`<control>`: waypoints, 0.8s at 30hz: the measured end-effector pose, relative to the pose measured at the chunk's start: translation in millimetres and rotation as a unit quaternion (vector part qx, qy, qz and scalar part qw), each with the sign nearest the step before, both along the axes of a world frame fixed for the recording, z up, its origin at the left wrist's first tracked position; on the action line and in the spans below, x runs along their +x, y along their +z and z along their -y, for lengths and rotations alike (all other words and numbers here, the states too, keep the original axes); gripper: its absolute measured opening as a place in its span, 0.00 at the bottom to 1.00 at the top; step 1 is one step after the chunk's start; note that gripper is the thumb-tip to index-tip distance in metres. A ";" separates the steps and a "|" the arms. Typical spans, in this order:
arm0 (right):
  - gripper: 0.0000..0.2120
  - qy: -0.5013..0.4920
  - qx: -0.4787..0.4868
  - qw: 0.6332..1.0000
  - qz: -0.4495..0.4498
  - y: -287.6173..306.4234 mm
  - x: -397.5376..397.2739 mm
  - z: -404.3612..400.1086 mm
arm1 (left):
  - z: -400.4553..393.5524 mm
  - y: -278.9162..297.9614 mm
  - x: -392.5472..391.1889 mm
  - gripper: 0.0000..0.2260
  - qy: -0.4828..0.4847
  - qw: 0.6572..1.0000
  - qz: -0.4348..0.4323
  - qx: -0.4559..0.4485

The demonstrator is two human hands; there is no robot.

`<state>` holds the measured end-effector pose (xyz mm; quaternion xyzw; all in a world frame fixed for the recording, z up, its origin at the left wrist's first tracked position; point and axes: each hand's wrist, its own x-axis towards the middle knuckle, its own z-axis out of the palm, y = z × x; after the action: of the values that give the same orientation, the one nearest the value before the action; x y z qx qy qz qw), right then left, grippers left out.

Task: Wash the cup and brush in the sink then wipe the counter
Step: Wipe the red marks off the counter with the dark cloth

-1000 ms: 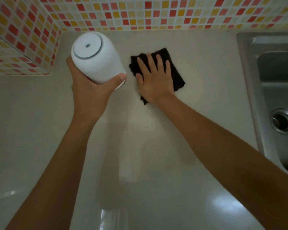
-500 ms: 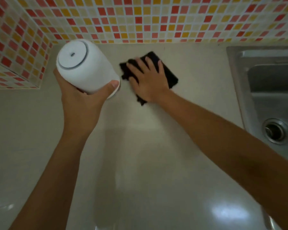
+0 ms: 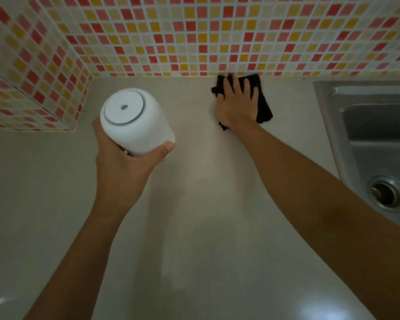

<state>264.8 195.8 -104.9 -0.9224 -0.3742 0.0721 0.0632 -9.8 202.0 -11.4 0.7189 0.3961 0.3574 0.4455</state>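
The right hand (image 3: 237,105) presses its spread, straight fingers (image 3: 247,88) on the black cloth (image 3: 263,107) at the wall, unwiped desk (image 3: 206,204) lying nearward, while the left hand (image 3: 125,162) grips the white cup (image 3: 134,121) aloft.

Left hand (image 3: 123,165) raised off the surface, fingers and thumb curled round a white rounded plastic container (image 3: 134,121), forearm bare; right hand (image 3: 237,105) stretched far forward, palm down, fingers spread flat, pressing a black folded cloth (image 3: 263,107), arm nearly straight.

the left hand (image 3: 125,167) gripped a white container (image 3: 136,122) above the counter (image 3: 194,227); the right hand (image 3: 237,105) pressed a black cloth (image 3: 263,107) flat beside the tiled wall (image 3: 194,35).
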 end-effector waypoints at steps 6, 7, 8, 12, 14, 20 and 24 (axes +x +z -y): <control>0.26 0.055 0.053 0.997 -0.011 2.4 -33.1 64.4 | 6.0 -0.2 18.2 0.42 0.026 1.000 0.006 0.006; 0.26 0.068 0.071 0.995 -0.014 4.7 -55.5 92.7 | 5.7 1.5 20.5 0.42 0.030 1.000 0.006 0.006; 0.26 0.086 0.082 0.993 -0.017 4.8 -81.9 123.7 | 5.1 2.8 22.9 0.43 0.034 0.999 0.009 0.006; 0.26 0.115 0.053 0.992 -0.012 -1.0 -110.8 169.8 | 6.5 5.1 31.3 0.43 0.027 1.000 0.016 0.001; 0.26 0.118 0.043 0.992 0.009 0.3 -74.0 128.7 | 9.4 3.7 33.3 0.43 0.017 1.000 0.010 0.003; 0.26 0.048 0.018 0.999 -0.018 -3.8 -9.2 40.4 | 18.7 -8.5 34.9 0.42 0.002 1.000 0.003 0.005; 0.27 0.131 0.077 0.988 -0.007 1.5 -117.8 161.2 | 15.7 -9.9 39.6 0.43 0.009 1.000 -0.004 -0.004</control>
<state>147.0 34.5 -103.4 -0.8573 -0.4957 0.0568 0.1266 29.8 186.3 -21.3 0.7150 0.4059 0.3566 0.4438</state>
